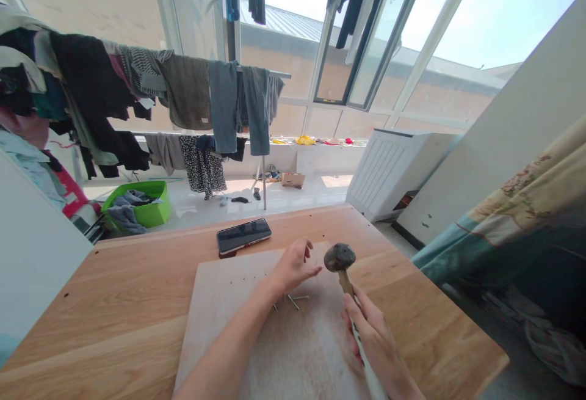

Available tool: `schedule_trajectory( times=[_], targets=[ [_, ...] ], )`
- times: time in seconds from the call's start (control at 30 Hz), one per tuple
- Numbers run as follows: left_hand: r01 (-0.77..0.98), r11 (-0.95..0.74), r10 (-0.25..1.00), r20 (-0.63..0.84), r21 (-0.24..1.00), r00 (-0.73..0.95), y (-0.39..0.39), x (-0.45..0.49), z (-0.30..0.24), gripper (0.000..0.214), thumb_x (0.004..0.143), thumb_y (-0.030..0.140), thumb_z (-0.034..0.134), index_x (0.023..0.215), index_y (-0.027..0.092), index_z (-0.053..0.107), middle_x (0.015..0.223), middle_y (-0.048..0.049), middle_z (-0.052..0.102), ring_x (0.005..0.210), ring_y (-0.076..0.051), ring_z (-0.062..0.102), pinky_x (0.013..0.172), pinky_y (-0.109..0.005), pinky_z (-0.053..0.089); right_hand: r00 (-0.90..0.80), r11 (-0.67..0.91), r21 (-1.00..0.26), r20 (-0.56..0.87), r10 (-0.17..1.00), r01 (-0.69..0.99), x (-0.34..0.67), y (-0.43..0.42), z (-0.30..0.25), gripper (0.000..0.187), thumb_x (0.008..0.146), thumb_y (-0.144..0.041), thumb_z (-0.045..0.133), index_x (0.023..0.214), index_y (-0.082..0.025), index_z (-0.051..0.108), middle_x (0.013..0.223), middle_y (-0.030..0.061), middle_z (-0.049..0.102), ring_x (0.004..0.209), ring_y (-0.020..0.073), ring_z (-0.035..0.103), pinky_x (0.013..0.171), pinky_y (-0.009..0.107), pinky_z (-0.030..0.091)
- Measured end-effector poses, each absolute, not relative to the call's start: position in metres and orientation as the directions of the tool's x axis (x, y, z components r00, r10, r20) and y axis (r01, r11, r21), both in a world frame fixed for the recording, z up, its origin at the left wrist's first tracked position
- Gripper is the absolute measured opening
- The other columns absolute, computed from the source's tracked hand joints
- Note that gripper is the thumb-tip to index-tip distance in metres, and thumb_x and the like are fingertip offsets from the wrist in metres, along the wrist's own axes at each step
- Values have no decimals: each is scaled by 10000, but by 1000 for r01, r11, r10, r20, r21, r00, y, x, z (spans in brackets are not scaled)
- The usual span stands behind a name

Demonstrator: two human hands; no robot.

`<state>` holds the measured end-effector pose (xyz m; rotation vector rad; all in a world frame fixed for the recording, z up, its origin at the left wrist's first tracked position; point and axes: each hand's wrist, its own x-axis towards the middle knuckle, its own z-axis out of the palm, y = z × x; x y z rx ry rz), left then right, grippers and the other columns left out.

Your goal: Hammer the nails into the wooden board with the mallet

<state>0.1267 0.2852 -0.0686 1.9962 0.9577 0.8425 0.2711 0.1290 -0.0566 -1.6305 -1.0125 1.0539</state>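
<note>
Clenching a hammer [339,258], right hand [378,342] sits beside left hand [293,267], its grip unclear, on board [220,302]; green tub [156,212] holds clothes [130,199].

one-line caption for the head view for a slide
Right hand holds a hammer above a pale board, left hand resting on it beside loose nails.

Left of the left hand [295,265] the board [220,308] is bare, room to pass. Past the hand lies a phone [243,235]. Nails [293,298] lie under the wrist. The hammer [339,258] blocks its right side.
</note>
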Motion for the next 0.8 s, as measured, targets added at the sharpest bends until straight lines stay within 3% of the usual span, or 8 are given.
schedule_trajectory(
  times=[0.07, 0.17, 0.27, 0.37, 0.5, 0.6, 0.73, 0.8],
  targets=[
    [453, -520, 792, 209, 724, 573, 285, 117, -57, 369, 659, 327, 821, 948, 179, 646, 935, -40, 626, 791, -204, 598, 703, -300, 493, 318, -285, -949, -231, 919, 133, 275, 127, -62, 481, 883, -593, 577, 1190, -223, 558, 566, -111, 470, 303, 70, 407, 262, 169, 325],
    [532, -606, 679, 36, 592, 733, 280, 105, -43, 258, 559, 330, 842, 656, 215, 632, 750, 2, 548, 618, -183, 528, 587, -303, 455, 317, -316, -939, -262, 911, 133, 280, 126, -66, 457, 871, -573, 577, 1156, -217, 560, 580, -106, 486, 302, 72, 421, 258, 175, 340],
    [550, -640, 651, -2, 537, 759, 270, 104, -40, 352, 465, 238, 855, 434, 227, 505, 572, 39, 409, 494, -151, 429, 498, -300, 391, 317, -319, -938, -264, 911, 133, 280, 127, -65, 416, 875, -551, 569, 1118, -213, 563, 585, -103, 489, 313, 70, 429, 267, 172, 352],
    [531, -656, 633, 9, 536, 774, 265, 109, -43, 387, 440, 159, 839, 396, 226, 460, 552, 28, 418, 516, -168, 453, 513, -308, 391, 323, -324, -937, -268, 908, 134, 278, 128, -64, 434, 881, -540, 562, 1155, -203, 568, 595, -101, 491, 313, 67, 429, 268, 171, 348],
    [456, -588, 663, 76, 667, 744, 274, 108, -44, 253, 495, 91, 763, 464, 210, 542, 551, 14, 523, 559, -174, 504, 578, -296, 419, 333, -323, -937, -266, 905, 130, 277, 128, -65, 505, 880, -546, 568, 1256, -209, 555, 598, -102, 493, 305, 68, 425, 264, 173, 340],
    [413, -521, 738, 151, 747, 658, 286, 104, -48, 75, 652, 119, 685, 661, 189, 660, 631, 9, 624, 607, -155, 555, 605, -256, 434, 341, -319, -939, -260, 903, 130, 277, 128, -66, 511, 888, -541, 573, 1294, -232, 543, 588, -108, 491, 306, 67, 422, 268, 164, 339],
    [335, -428, 815, 198, 840, 545, 295, 99, -61, 238, 828, 192, 598, 1042, 162, 700, 768, -11, 702, 680, -138, 601, 644, -229, 461, 339, -321, -939, -263, 903, 126, 277, 127, -68, 502, 878, -544, 586, 1275, -238, 558, 575, -107, 493, 299, 73, 419, 268, 175, 351],
    [262, -379, 836, 207, 888, 508, 296, 98, -68, 250, 846, 219, 601, 1063, 167, 715, 764, -10, 706, 678, -131, 595, 647, -226, 456, 340, -321, -939, -264, 903, 126, 277, 127, -69, 504, 875, -551, 584, 1267, -235, 556, 569, -108, 492, 294, 77, 415, 266, 182, 354]
  ],
)
